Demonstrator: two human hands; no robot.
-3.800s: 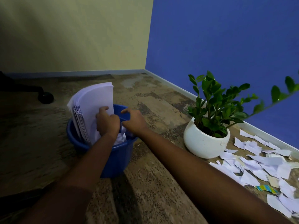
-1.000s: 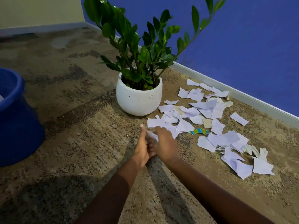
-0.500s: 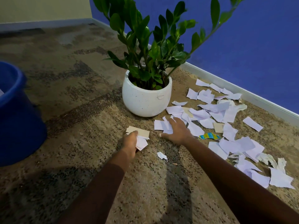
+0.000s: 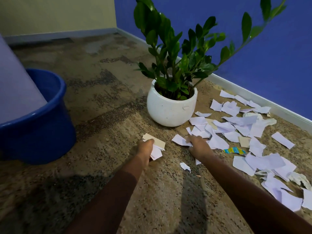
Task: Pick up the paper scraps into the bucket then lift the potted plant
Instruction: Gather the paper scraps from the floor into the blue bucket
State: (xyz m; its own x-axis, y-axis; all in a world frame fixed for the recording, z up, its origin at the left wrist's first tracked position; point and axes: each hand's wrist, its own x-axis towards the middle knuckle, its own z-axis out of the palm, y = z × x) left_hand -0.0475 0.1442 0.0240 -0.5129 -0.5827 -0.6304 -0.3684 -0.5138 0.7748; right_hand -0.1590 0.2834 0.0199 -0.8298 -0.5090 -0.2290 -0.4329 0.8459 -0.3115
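Several white paper scraps (image 4: 243, 125) lie spread over the carpet to the right of a potted plant in a round white pot (image 4: 170, 109). My left hand (image 4: 145, 149) holds a small bundle of scraps (image 4: 156, 146), a beige one on top, just in front of the pot. My right hand (image 4: 199, 146) is down on the near edge of the pile, its fingers closed on a white scrap (image 4: 179, 140). One small crumpled scrap (image 4: 185, 166) lies between my forearms. A blue bucket (image 4: 38, 127) stands at the left with a stack of white sheets (image 4: 16, 92) sticking out of it.
A blue wall with a white baseboard (image 4: 263, 100) runs behind the pile, and a pale yellow wall closes the far side. A long leafy stem (image 4: 244, 31) arches over the scraps. A small colourful wrapper (image 4: 234, 150) lies among them. Mottled carpet (image 4: 104, 92) separates bucket and pot.
My hands have separated: the left drew back holding the bundle, the right went to the edge of the pile and closed on a scrap. The view shifted left, showing more of the bucket.
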